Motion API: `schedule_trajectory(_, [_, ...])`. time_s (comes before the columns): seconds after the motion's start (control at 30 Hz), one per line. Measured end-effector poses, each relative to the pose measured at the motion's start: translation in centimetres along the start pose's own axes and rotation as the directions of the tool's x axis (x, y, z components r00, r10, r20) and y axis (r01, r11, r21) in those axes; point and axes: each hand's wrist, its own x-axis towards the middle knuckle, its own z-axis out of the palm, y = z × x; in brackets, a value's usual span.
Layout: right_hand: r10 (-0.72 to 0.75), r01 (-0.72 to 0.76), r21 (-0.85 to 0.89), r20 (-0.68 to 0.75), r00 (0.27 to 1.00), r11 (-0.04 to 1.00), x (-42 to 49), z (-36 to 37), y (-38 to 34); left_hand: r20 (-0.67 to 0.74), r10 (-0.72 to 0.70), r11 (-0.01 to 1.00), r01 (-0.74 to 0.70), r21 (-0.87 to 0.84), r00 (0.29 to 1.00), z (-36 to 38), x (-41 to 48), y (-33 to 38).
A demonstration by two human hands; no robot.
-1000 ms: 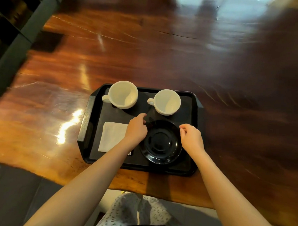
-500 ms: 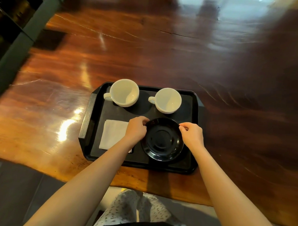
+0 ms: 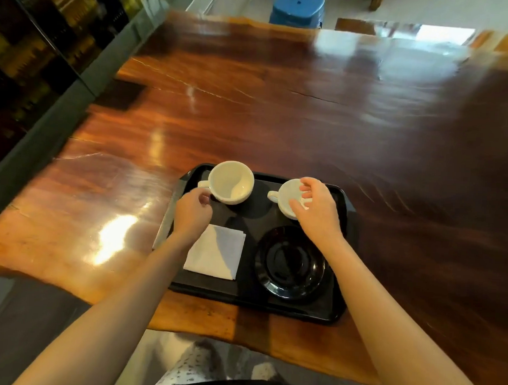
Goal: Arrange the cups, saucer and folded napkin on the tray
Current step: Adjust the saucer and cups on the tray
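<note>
A black tray (image 3: 251, 304) lies at the near edge of the wooden table. Two white cups stand at its back: the left cup (image 3: 231, 181) and the right cup (image 3: 286, 193), both handles pointing left. A folded white napkin (image 3: 215, 253) lies front left and a black saucer (image 3: 292, 262) front right. My left hand (image 3: 192, 211) is curled just below the left cup's handle; whether it grips the handle is unclear. My right hand (image 3: 316, 206) hovers over the right cup with fingers spread across its rim.
The glossy wooden table (image 3: 280, 106) stretches far ahead and to the right. A dark glass wall with a grey ledge (image 3: 47, 96) runs along the left. A blue stool (image 3: 297, 8) stands beyond the far table edge.
Both hands left the saucer's rim and moved forward, the left to the left cup's handle, the right over the right cup. The camera tilted up.
</note>
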Motion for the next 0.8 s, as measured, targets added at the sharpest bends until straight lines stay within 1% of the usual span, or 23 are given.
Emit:
schedule_trajectory(0.07, [-0.019,0.018,0.004,0.164,0.986,1.0,1.7,1.7,-2.0,-0.049,0.002,1.0,-0.003,-0.03,0.999,-1.4,1.8,-0.7])
schedule_trajectory(0.1, [-0.012,0.014,-0.004,0.252,0.968,1.0,2.4,2.8,-2.7,-0.039,0.01,0.999,-0.012,-0.048,0.999,-1.8,2.7,-0.8])
schedule_trajectory(0.17, [0.042,-0.029,-0.037,0.388,0.921,0.999,3.4,5.1,-3.4,0.036,0.056,0.998,-0.055,-0.031,0.998,-2.1,4.2,-0.9])
schedule_trajectory(0.23, [0.113,-0.078,-0.099,0.433,0.894,0.992,3.7,7.1,-3.5,0.157,0.104,0.994,-0.105,0.001,0.982,-2.0,5.4,-0.8])
schedule_trajectory(0.3, [0.152,-0.109,-0.128,0.41,0.899,0.986,3.6,8.8,-3.2,0.293,0.117,0.993,-0.12,-0.008,0.949,-1.8,6.3,-0.8])
schedule_trajectory(0.37, [0.167,-0.146,-0.084,0.379,0.91,0.986,3.3,10.1,-2.7,0.399,0.14,0.99,-0.136,-0.038,0.906,-1.7,7.1,-0.8])
schedule_trajectory(0.4, [0.164,-0.158,-0.046,0.366,0.916,0.986,3.2,10.6,-2.5,0.429,0.159,0.987,-0.15,-0.056,0.889,-1.7,7.5,-0.9])
schedule_trajectory(0.57, [0.122,-0.148,0.089,0.249,0.961,0.985,3.3,12.0,-1.7,0.458,0.229,0.973,-0.193,-0.124,0.859,-2.1,8.7,-1.3])
schedule_trajectory(0.8, [0.16,-0.199,0.197,0.2,0.967,0.96,2.2,13.1,-0.9,0.482,0.294,0.956,-0.266,-0.127,0.826,-2.0,9.4,-1.5])
